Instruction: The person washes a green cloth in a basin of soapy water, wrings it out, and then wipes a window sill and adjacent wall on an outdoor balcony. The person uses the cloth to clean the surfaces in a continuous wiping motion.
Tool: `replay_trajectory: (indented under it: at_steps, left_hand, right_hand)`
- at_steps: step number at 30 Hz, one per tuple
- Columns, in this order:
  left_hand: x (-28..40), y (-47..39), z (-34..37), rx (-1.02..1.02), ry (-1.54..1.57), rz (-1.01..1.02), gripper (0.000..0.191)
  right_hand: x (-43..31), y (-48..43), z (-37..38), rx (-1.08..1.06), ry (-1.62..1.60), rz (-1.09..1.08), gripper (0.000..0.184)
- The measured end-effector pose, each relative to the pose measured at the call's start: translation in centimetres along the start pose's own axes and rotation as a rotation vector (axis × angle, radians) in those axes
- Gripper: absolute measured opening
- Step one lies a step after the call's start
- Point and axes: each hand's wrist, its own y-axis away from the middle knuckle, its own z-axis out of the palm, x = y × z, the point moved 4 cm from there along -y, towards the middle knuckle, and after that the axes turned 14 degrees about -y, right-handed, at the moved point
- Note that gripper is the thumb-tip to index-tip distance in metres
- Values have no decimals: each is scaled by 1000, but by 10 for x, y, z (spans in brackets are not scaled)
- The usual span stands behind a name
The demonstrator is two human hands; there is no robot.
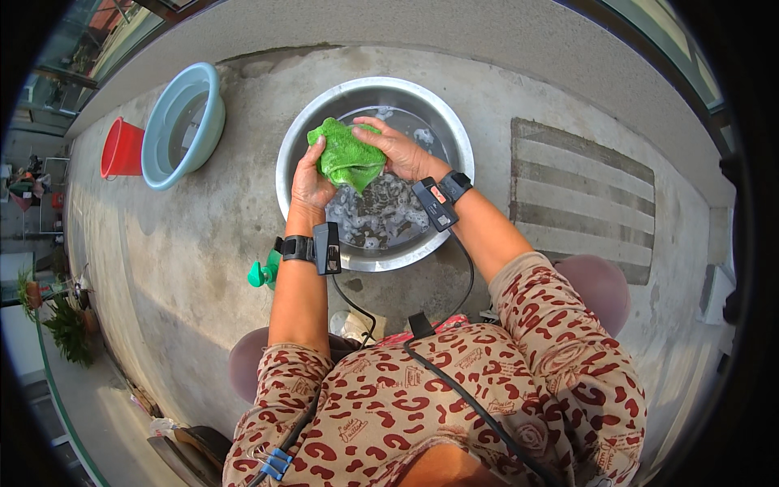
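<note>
A bunched green cloth (348,153) is held between my two hands above a round metal basin (377,263). My left hand (312,179) grips its left side, with the thumb on top. On the cloth's right side, my right hand (401,149) has its thumb over the fabric and the fingers behind it. Below the cloth, the basin holds water with white suds (389,213) on the surface. Each wrist wears a strapped black device, with cables running back towards my body.
A light blue plastic basin (217,122) leans beside a red bucket (131,149) at the left. A green pump-top bottle (265,274) stands near my left forearm. A striped slatted patch (581,195) lies in the concrete floor at the right. A wall runs behind the metal basin.
</note>
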Motion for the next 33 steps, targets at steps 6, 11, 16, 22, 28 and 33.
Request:
replay_trajectory:
  at_steps: [6,11,16,22,28,33]
  left_hand:
    - [9,3,5,224,-201,138,29]
    - [-4,-1,-6,316,-290,-29,33]
    - [-20,-5,-7,246,-56,-95,32]
    - [-54,8,24,379,-24,-160,29]
    - [-56,8,20,10,153,-134,34]
    - [-57,12,12,410,-317,-77,30]
  right_hand:
    - [23,-2,6,114,-31,24,70]
    - [5,-9,7,360,20,-449,57]
    - [-13,26,64,429,901,-558,29]
    - [-3,25,60,552,1222,-563,33]
    - [15,32,71,299,1134,-685,29]
    - [6,25,42,588,1167,-531,36]
